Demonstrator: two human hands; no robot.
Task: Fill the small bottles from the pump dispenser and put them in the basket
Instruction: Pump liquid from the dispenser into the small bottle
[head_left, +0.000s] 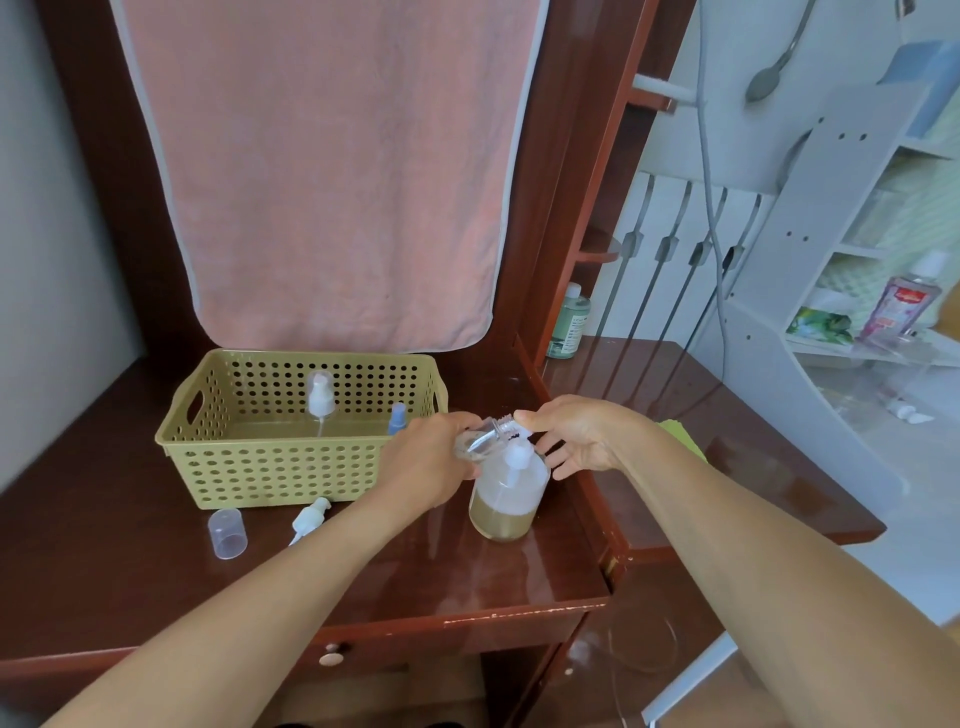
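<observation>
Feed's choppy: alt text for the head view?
The left hand holds a small bottle tilted, its open neck at the nozzle of the pump dispenser, with the right hand at its head. Left of them an olive basket holds two bottles; a loose cap and pump top lie before it.
</observation>
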